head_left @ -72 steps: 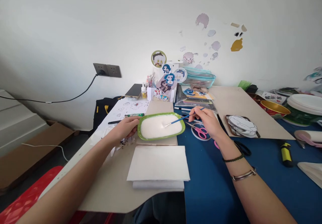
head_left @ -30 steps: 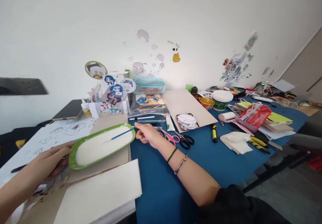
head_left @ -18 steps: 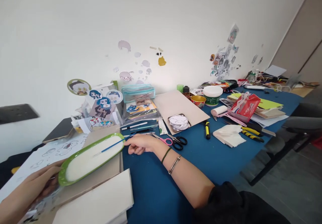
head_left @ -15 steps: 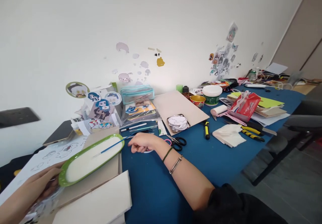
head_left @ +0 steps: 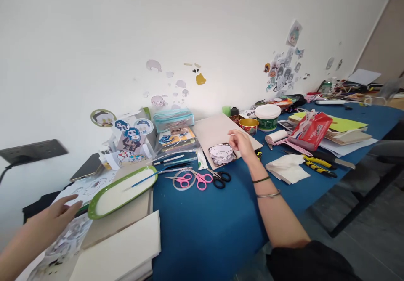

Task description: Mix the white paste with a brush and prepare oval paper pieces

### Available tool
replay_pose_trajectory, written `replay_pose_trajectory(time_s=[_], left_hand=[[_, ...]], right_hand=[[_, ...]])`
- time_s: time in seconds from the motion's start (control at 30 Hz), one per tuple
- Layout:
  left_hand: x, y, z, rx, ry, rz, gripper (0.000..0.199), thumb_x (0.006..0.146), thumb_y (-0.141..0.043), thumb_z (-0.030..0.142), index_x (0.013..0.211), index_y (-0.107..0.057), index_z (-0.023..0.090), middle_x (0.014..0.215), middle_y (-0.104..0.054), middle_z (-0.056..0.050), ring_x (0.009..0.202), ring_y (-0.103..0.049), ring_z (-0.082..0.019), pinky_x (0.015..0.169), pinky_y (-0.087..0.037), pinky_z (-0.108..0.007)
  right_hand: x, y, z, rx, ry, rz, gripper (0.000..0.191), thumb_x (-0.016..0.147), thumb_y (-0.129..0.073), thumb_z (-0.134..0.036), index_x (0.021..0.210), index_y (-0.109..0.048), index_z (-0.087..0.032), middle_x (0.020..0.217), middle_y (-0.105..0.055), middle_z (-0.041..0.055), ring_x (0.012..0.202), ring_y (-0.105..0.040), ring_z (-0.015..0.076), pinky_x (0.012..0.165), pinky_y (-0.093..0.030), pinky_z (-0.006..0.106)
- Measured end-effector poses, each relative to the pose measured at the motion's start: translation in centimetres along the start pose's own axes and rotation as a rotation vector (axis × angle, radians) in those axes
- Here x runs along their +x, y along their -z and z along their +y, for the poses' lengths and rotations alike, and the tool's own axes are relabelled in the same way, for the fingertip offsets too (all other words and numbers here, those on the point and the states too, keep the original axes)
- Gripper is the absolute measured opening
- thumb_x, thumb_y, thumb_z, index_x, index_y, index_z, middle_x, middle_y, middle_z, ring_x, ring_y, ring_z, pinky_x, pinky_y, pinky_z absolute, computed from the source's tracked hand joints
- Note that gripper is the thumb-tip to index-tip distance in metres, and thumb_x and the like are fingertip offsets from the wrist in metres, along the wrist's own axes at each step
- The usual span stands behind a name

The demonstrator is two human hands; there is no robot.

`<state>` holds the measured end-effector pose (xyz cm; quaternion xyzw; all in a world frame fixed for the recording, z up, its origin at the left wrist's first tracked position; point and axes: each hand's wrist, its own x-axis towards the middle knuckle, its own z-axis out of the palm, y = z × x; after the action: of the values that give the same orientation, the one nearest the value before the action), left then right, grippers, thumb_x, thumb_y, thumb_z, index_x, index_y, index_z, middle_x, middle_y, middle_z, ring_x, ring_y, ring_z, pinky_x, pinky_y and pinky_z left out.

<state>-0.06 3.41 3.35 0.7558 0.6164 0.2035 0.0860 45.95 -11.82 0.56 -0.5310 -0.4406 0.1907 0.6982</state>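
Observation:
My left hand (head_left: 58, 216) is open, fingers stretched, just beside the left end of a green-rimmed oval dish (head_left: 126, 192). The dish holds something white and rests on a sheet of grey cardboard. A blue-handled paintbrush (head_left: 142, 181) lies across it with its tip in the white. Over the right edge of another cardboard sheet (head_left: 206, 126), my right hand (head_left: 241, 145) hovers with loosely bent fingers and nothing seen in it. Close by its fingertips lies a stack of cut-out paper drawings (head_left: 221, 153).
Pink scissors (head_left: 203, 181) and black scissors (head_left: 221, 180) lie on the blue table (head_left: 202, 226). A paper pad (head_left: 123, 247) is at the front. Behind my right hand stand a gold bowl (head_left: 248, 124) and a white-lidded tub (head_left: 267, 117). A tissue (head_left: 287, 167) and pliers (head_left: 318, 166) lie right.
My left hand has let go of the green dish and drawn back to the left. My right hand has moved right, from the brush handle's end to the paper cut-outs, uncovering the pink scissors.

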Motion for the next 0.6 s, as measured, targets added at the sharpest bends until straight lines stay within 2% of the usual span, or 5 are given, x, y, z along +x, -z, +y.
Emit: replay_pose_trajectory(time_s=[0.2,0.27,0.37,0.47,0.6], left_hand=[[-4.3,0.0,10.6,0.111,-0.234,0.135,0.021,0.082,-0.039,0.04,0.093,-0.051,0.026,0.065,-0.06,0.002,0.061,-0.057,-0.022,0.055,-0.039,-0.03],[-5.3,-2.3,15.6,0.032,-0.611,0.157,0.021,0.085,-0.039,0.035,0.08,-0.053,0.02,0.074,-0.061,-0.004,0.068,-0.056,-0.022,0.061,-0.04,-0.031],[-5.8,-7.2,22.3,-0.025,-0.829,0.124,0.034,0.09,-0.032,0.031,0.063,-0.049,0.02,0.066,-0.055,-0.005,0.068,-0.052,-0.021,0.066,-0.04,-0.033],[-5.5,-11.9,26.7,-0.102,-0.898,0.11,0.033,0.092,-0.03,0.026,0.069,-0.053,0.019,0.071,-0.058,-0.006,0.074,-0.055,-0.022,0.07,-0.042,-0.035],[-5.0,-16.0,28.4,-0.254,-0.891,0.132,0.027,0.092,-0.029,0.017,0.1,-0.054,0.016,0.1,-0.061,-0.01,0.096,-0.055,-0.022,0.084,-0.043,-0.038]], right_hand=[[-1.1,5.3,2.3,-0.263,0.089,0.117,0.044,0.086,-0.039,-0.051,0.059,-0.052,-0.018,0.041,-0.042,-0.0034,0.039,-0.038,0.0099,0.043,-0.03,0.023],[-1.4,5.2,2.7,-0.356,0.137,0.092,0.038,0.087,-0.039,-0.046,0.07,-0.057,-0.018,0.05,-0.052,-0.0005,0.048,-0.048,0.0127,0.052,-0.038,0.025],[-1.6,4.7,2.9,-0.477,0.219,0.02,0.032,0.091,-0.033,-0.034,0.108,-0.053,-0.017,0.072,-0.064,0.0032,0.066,-0.058,0.0162,0.072,-0.045,0.031],[-1.9,4.4,2.6,-0.582,0.314,-0.068,0.037,0.089,-0.033,-0.025,0.123,-0.044,-0.016,0.101,-0.064,0.0104,0.092,-0.059,0.0196,0.084,-0.044,0.037],[-2.2,3.9,2.1,-0.71,0.442,-0.286,0.036,0.077,-0.052,-0.021,0.113,-0.057,-0.021,0.118,-0.06,0.0083,0.113,-0.052,0.0226,0.098,-0.038,0.041]])
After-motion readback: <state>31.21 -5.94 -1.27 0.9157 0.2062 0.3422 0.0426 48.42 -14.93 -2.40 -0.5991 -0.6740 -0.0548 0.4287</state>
